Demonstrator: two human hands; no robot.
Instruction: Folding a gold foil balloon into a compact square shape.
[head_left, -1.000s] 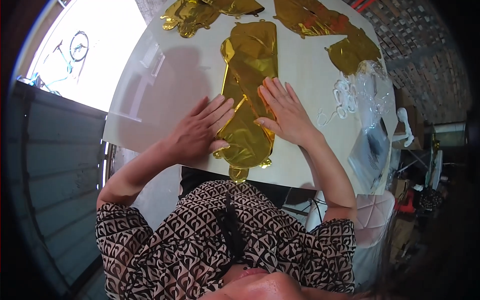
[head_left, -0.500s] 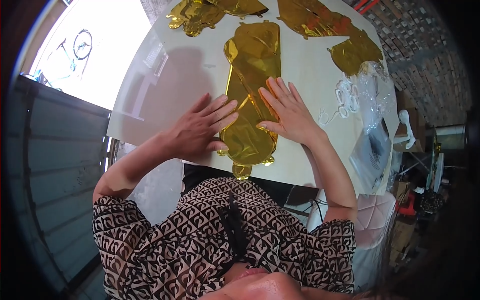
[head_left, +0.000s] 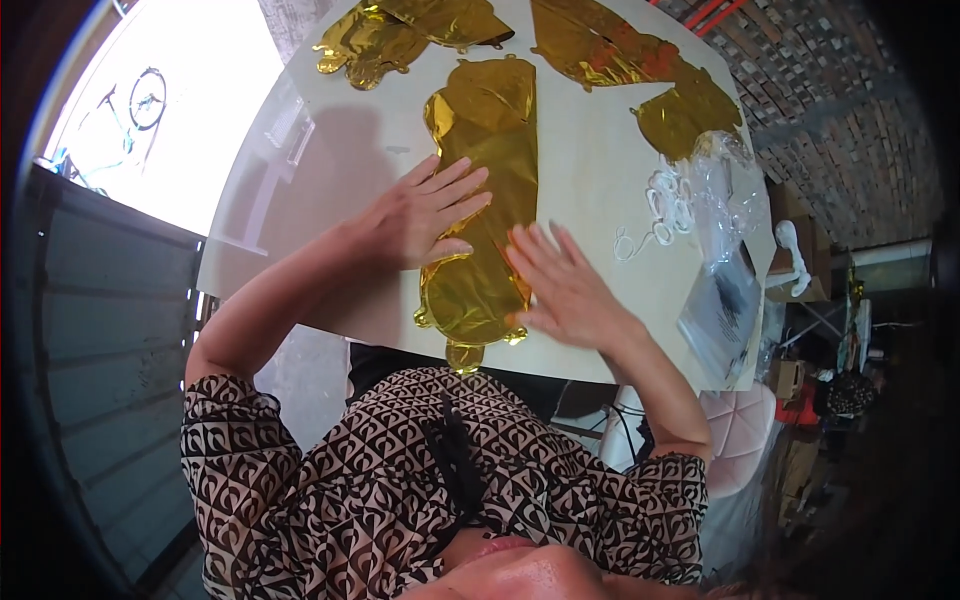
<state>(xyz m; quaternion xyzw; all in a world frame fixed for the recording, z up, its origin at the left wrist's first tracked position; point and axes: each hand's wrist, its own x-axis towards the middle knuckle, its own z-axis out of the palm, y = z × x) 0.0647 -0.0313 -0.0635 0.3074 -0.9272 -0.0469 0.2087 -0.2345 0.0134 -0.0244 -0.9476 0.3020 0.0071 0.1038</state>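
Observation:
A flat gold foil balloon (head_left: 490, 150), with small tabs along its edges, lies lengthwise in front of me. Its near end tab (head_left: 464, 356) reaches the table's front edge. My left hand (head_left: 420, 215) rests across its left side at mid-length, fingers spread and pointing right. Beside the lower right edge is my right hand (head_left: 568, 295), open and slightly blurred, its fingertips on or just over the foil. Neither hand grips anything.
More gold foil balloons (head_left: 600, 45) lie at the table's far side, left and right. White string (head_left: 668, 205), a clear plastic bag (head_left: 725, 185) and a grey-white packet (head_left: 722, 315) sit to the right on the pale table (head_left: 330, 285). A pink quilted seat (head_left: 735, 435) stands beyond the near right corner.
My left hand has moved up and slightly right over the balloon. My right hand has slid down toward the near end. The foil's diagonal crease looks flatter, and the view has shifted slightly.

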